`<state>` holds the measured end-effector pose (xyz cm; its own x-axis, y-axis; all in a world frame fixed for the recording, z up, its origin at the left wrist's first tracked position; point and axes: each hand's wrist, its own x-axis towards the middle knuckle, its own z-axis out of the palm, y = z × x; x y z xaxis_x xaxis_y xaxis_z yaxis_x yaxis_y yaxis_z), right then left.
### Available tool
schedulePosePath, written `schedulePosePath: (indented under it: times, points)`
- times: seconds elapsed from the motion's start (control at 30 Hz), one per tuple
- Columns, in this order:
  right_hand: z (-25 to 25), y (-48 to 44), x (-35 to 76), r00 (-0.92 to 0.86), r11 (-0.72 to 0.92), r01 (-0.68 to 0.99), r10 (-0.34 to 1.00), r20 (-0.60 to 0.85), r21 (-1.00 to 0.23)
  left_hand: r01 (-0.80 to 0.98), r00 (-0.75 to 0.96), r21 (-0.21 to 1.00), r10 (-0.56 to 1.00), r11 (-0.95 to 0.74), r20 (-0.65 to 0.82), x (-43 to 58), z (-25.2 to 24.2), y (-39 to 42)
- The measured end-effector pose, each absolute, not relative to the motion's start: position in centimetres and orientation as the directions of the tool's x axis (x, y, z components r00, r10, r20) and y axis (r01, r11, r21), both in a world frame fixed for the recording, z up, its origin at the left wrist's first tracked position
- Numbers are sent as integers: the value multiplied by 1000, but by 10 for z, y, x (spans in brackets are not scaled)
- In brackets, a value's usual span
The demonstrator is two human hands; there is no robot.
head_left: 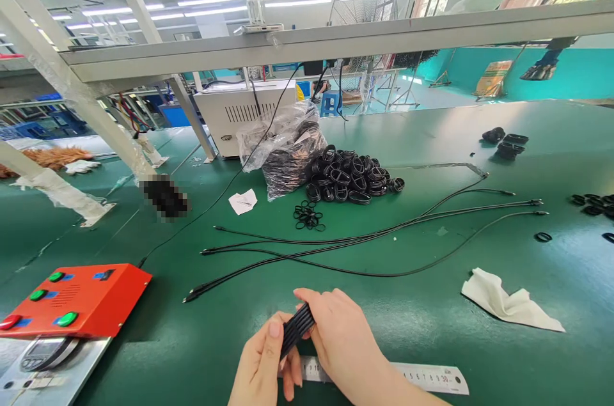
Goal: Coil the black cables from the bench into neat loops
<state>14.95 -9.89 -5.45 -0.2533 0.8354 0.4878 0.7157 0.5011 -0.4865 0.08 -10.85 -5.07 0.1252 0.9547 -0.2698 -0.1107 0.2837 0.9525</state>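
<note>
A coiled bundle of black cable (296,329) is held between my two hands, low in the middle of the view. My left hand (265,355) grips its lower left side, thumb on top. My right hand (343,332) is closed round its upper right end. Under my hands lies a steel ruler (426,377), partly covered by them. Beyond my hands, several long black cables (316,243) stretch across the green table (422,310). A small heap of black rings (308,215) sits behind these cables.
Many coiled black cables (352,172) are piled beside a clear plastic bag (292,150). An orange button box (91,297) stands at the left, near a round gauge (48,353). At right lies a white cloth (508,300). A metal frame beam (311,48) crosses overhead.
</note>
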Motion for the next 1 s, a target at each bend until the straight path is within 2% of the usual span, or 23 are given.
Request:
schedulePosePath:
  times: [0.1, 0.23, 0.47, 0.57, 0.63, 0.73, 0.8, 0.9, 1.0]
  points:
    - [-54, -100, 147, -309, 556, 722, 792, 527, -412, -57, -18, 960, 961, 274, -275, 1, -52, -110]
    - [-53, -101, 147, -382, 576, 743, 783, 491, -340, -81, -94, 953, 950, 292, -299, 3, -52, -110]
    - [-62, -103, 149, -382, 568, 742, 795, 471, -356, -52, -105, 958, 953, 281, -285, 8, -50, -110]
    - [-62, -101, 153, -346, 571, 678, 804, 484, -463, -21, -87, 967, 964, 252, -253, 7, -43, -109]
    - [-57, -99, 157, -292, 529, 611, 842, 454, -588, -116, -16, 955, 961, 274, -277, 5, -36, -107]
    - [-45, -97, 166, -261, 406, 431, 911, 319, -806, -327, 171, 841, 902, 431, -396, -1, -24, -103]
    - [-36, -96, 171, -328, 305, 267, 921, 211, -914, -354, 300, 751, 828, 557, -473, -4, -20, -102]
    - [-27, -93, 178, -459, 165, 101, 883, 101, -981, -337, 444, 660, 732, 671, -517, -6, -20, -101]
    - [-27, -90, 183, -485, 53, 24, 874, 35, -998, -365, 525, 615, 700, 699, -484, -6, -22, -103]
